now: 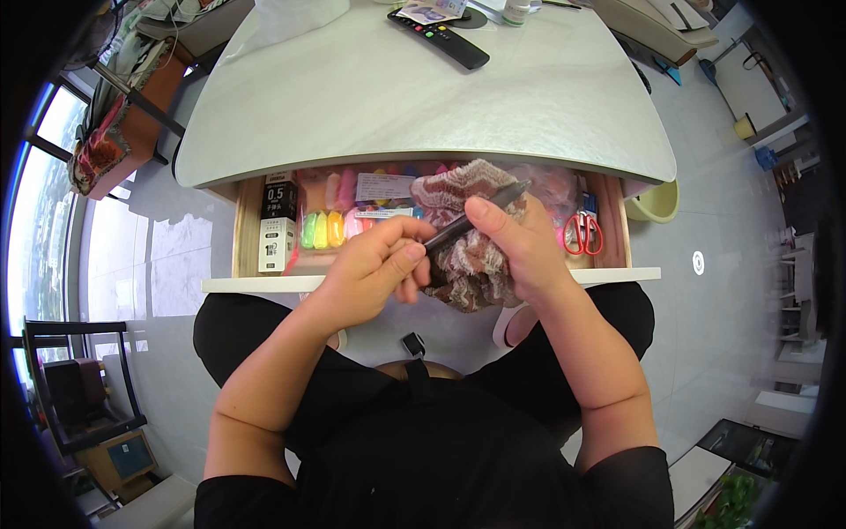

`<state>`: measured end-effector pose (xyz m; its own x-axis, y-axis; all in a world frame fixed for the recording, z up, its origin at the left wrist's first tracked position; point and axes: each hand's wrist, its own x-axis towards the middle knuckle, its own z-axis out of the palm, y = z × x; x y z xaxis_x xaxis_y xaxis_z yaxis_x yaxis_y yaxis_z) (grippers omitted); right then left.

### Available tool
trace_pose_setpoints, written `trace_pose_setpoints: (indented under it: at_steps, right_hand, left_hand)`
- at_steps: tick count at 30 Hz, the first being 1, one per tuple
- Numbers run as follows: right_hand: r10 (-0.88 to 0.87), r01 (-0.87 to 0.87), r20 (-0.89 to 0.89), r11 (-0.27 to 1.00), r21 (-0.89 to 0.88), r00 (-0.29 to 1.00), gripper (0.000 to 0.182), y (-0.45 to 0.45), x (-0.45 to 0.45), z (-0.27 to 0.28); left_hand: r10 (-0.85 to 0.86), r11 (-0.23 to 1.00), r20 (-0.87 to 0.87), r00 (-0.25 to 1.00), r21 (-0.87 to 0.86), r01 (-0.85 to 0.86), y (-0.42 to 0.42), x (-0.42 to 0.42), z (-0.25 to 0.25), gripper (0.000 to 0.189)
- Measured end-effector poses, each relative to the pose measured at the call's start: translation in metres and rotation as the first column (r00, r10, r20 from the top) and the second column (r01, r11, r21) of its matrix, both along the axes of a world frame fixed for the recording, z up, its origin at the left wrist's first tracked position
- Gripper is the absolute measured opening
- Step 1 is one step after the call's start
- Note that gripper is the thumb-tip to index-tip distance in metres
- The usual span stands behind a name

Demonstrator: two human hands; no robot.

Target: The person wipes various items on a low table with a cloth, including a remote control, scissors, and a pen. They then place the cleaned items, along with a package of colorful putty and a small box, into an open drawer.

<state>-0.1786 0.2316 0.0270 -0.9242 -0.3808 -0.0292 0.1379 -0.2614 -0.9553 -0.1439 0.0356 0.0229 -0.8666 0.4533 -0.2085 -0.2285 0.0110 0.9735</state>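
A dark, slim pen-like object (455,230) slants between my two hands above an open drawer (248,254). My left hand (370,268) pinches its lower end between thumb and fingers. In my right hand (525,244) is a brown-and-white striped fuzzy cloth (466,268), bunched up and hanging down over the drawer front. The right thumb presses the object's upper part against the cloth. Part of the cloth is hidden behind the object and my fingers.
Inside the drawer are a black-and-white box (277,225), bags of colourful soft pieces (324,230) and red-handled scissors (583,235). On the white tabletop (423,106) lie a remote control (456,46), a banknote (433,10) and a white bottle (515,12). A yellowish-green bin (661,202) stands at right.
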Motion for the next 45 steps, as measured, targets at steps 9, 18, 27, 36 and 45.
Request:
trace_pose_setpoints:
  at_steps: [9, 18, 27, 36, 45]
  right_hand:
    - [-0.336, 0.358, 0.127, 0.9, -0.247, 0.933, 0.034, 0.021, -0.021, 0.01]
    - [0.285, 0.608, -0.905, 0.672, 0.423, 0.315, 0.048, -0.021, 0.016, -0.016]
    - [0.192, 0.787, -0.97, 0.572, 0.231, 0.145, 0.031, -0.001, -0.02, -0.016]
    - [-0.448, 0.803, -0.733, 0.552, 0.224, 0.512, 0.025, 0.072, -0.054, -0.008]
    - [-0.562, 0.703, -0.497, 0.696, 0.148, 0.661, 0.027, 0.073, -0.04, 0.003]
  left_hand:
    - [0.284, 0.854, -0.507, 0.814, -0.252, -0.455, -0.003, -0.001, -0.011, 0.013]
    - [0.235, 0.926, -0.474, 0.848, -0.157, -0.344, 0.004, 0.006, -0.008, 0.012]
    - [0.272, 0.95, 0.018, 0.962, 0.154, -0.271, 0.004, 0.006, 0.005, 0.013]
    - [0.199, 0.969, -0.099, 0.975, -0.131, -0.211, -0.03, -0.009, 0.026, 0.008]
    - [-0.574, 0.517, -0.143, 0.806, -0.827, 0.222, -0.022, -0.061, -0.028, 0.022]
